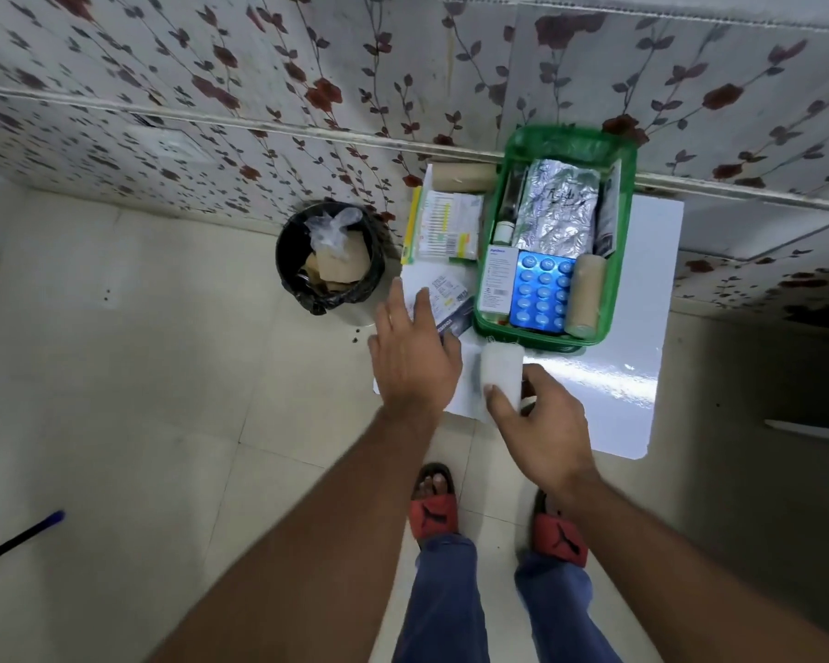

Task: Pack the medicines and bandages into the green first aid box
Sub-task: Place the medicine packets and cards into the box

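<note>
The green first aid box (619, 260) stands open on a white table (642, 327) by the wall. Inside lie a silver foil strip (558, 210), a blue blister pack (542, 291), a white carton (498, 279), a small bottle (502, 232) and a tan bandage roll (586, 296). My right hand (542, 423) is closed on a white bandage roll (501, 373) just in front of the box. With fingers spread, my left hand (415, 351) hovers over a dark medicine strip (446, 303) left of the box. A yellow-green medicine packet (443, 227) and another tan roll (460, 177) lie behind it.
A black bin (329, 260) with rubbish stands on the floor left of the table. A dark stick with a blue tip (20, 538) lies at the lower left. My feet in red sandals (434, 507) are close to the table's front edge. The flowered wall runs behind.
</note>
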